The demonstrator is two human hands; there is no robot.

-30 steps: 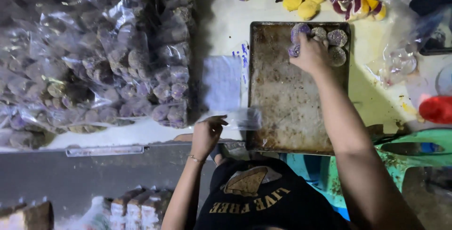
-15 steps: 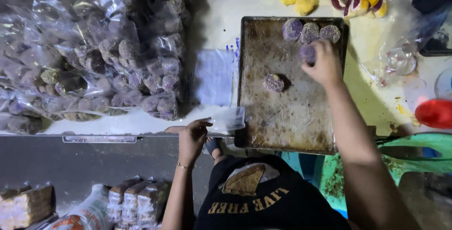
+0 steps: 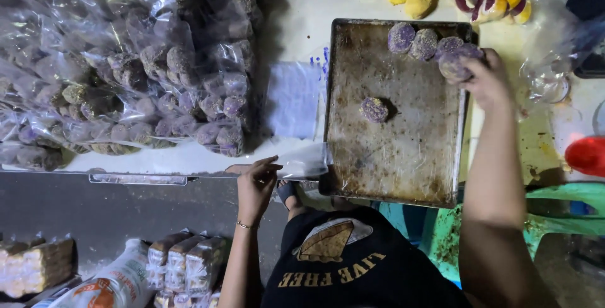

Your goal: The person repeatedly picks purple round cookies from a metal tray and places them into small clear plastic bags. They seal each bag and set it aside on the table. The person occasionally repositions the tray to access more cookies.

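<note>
Right hand (image 3: 484, 81) grips purple cookie (image 3: 455, 65), seemingly over tray (image 3: 403, 175).

A pale cream table (image 3: 302, 18) fills the upper part of the view, its surface stained and lit evenly from above. At nine o'clock a big heap of clear plastic bags packed with dark round cakes (image 3: 126, 75) covers its left half. Below the table's front edge a dark grey floor (image 3: 113, 213) runs across. At seven o'clock, wrapped brown loaves in clear packets (image 3: 183, 261) stand on that floor. At four o'clock sits a green plastic chair (image 3: 561, 226), smeared with dirt.
</note>
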